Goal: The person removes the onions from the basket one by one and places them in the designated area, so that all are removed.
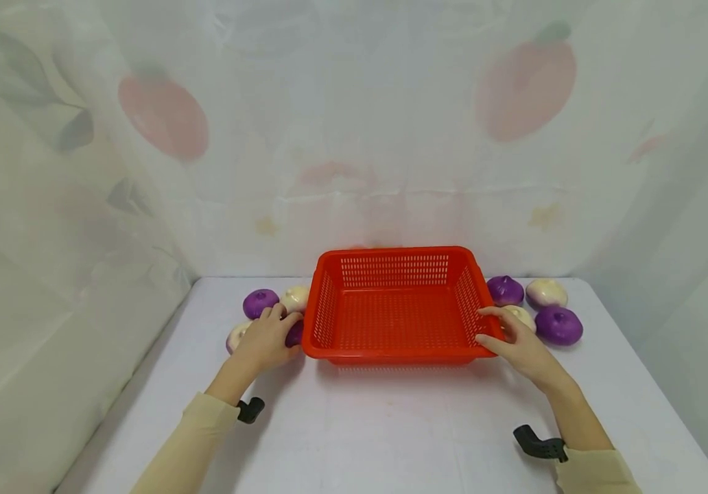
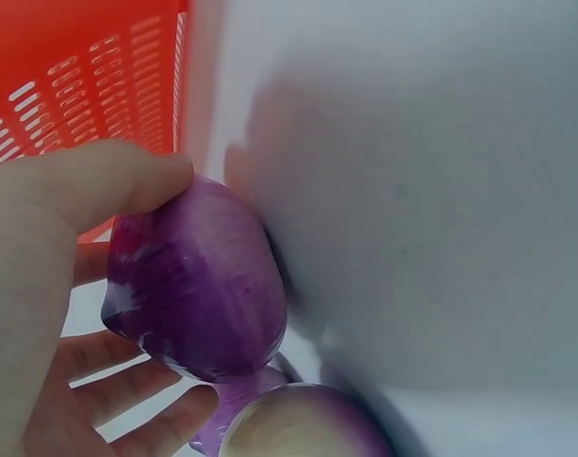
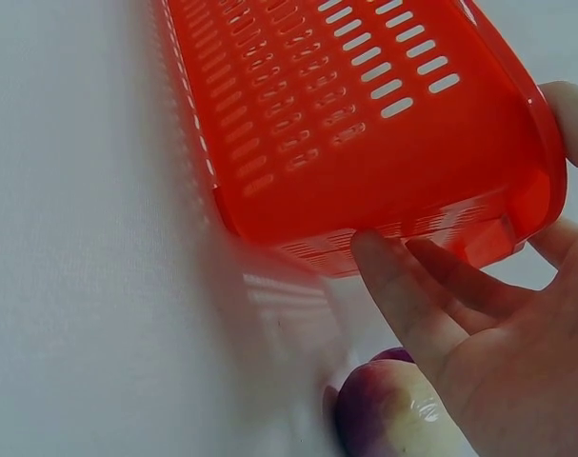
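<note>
A red plastic basket [image 1: 394, 355] with slotted walls stands at the middle of the table, nothing inside it. On its left side, my left hand [image 1: 265, 343] holds a purple onion [image 2: 208, 281], thumb on one side and fingers round the other. The onion is close to the basket's left wall. My right hand [image 1: 523, 348] grips the basket's right rim, with some fingers [image 3: 408, 290] against the outer wall. A pale onion [image 1: 522, 317] lies just behind that hand, partly hidden by it.
Left of the basket are a purple onion [image 1: 261, 303] and pale onions [image 1: 296, 299], one partly behind the left hand. More purple onions [image 1: 559, 325] and a pale onion [image 1: 547, 293] lie to the right. A printed curtain [image 1: 391, 137] hangs behind the white table [image 1: 385, 432].
</note>
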`<action>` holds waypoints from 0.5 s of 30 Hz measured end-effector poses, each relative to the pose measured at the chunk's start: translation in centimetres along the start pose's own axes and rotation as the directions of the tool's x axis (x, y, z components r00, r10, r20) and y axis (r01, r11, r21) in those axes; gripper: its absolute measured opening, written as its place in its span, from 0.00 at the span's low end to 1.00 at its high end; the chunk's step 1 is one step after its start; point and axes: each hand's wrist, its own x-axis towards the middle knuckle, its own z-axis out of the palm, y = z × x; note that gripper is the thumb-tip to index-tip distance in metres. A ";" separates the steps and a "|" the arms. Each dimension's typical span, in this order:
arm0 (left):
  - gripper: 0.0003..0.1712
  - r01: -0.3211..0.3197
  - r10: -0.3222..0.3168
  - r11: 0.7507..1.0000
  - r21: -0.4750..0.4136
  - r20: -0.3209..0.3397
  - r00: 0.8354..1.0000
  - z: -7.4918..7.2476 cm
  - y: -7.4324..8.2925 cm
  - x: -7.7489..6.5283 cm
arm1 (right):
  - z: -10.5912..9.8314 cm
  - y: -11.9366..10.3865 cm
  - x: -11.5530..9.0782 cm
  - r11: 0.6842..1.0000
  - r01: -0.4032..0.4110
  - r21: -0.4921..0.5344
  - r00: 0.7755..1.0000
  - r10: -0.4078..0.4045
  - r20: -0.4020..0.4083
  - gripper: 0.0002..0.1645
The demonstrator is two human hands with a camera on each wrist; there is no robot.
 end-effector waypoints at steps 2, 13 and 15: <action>0.35 0.005 -0.005 1.000 -0.002 -0.001 1.000 0.1 -0.1 0.0 | 0.0 0.0 0.0 1.000 -0.001 -0.003 1.000 0.001 0.000 0.34; 0.35 0.006 -0.009 0.997 -0.075 -0.033 0.999 -0.7 -0.2 -0.4 | -0.4 -1.1 0.0 0.983 0.029 -0.180 0.999 -0.033 -0.022 0.36; 0.35 0.005 -0.008 0.996 -0.087 -0.037 0.999 -1.0 -0.1 -0.5 | -0.7 -1.4 -0.1 0.976 0.021 -0.216 0.999 -0.026 -0.019 0.37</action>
